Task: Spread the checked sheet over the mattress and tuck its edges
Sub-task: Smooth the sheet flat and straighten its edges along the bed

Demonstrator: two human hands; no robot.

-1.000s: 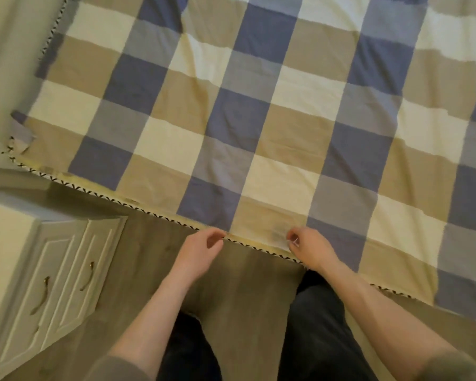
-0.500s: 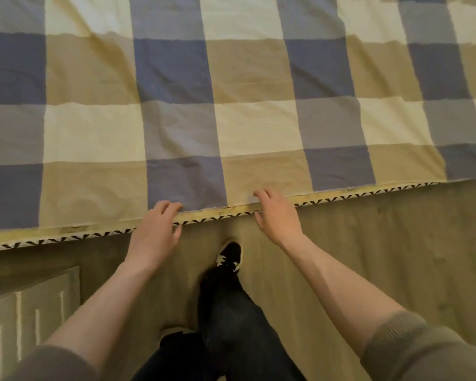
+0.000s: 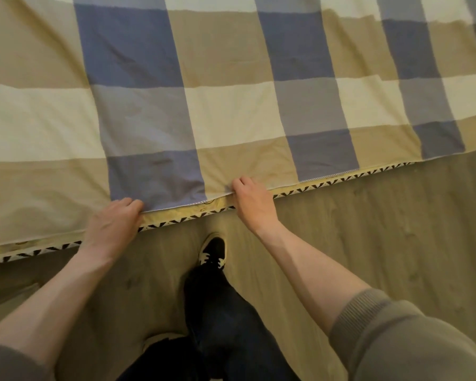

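Dim warm yellowish light, soft shadows, slightly soft focus, wide-angle bending toward edges

Big squares on the checked sheet (image 3: 231, 105): deep blue, tan, cream, and a soft grey-blue where blue crossed cream. The blue bands ran up the cloth, while the tan and cream bands ran across it. A thin white stitched line marked the hem. The mattress (image 3: 193, 212) edge showed pale yellow, trimmed with a piping of black triangles on white. The floor (image 3: 396, 243) was a muted grey-brown with faint wood grain. The shoe (image 3: 213, 250) was black with white markings. The trousers (image 3: 231, 325) were very dark, close to black. The right sleeve (image 3: 396, 339) was greyish olive with a finely ribbed cuff, and the left sleeve (image 3: 0, 361) was a darker grey.
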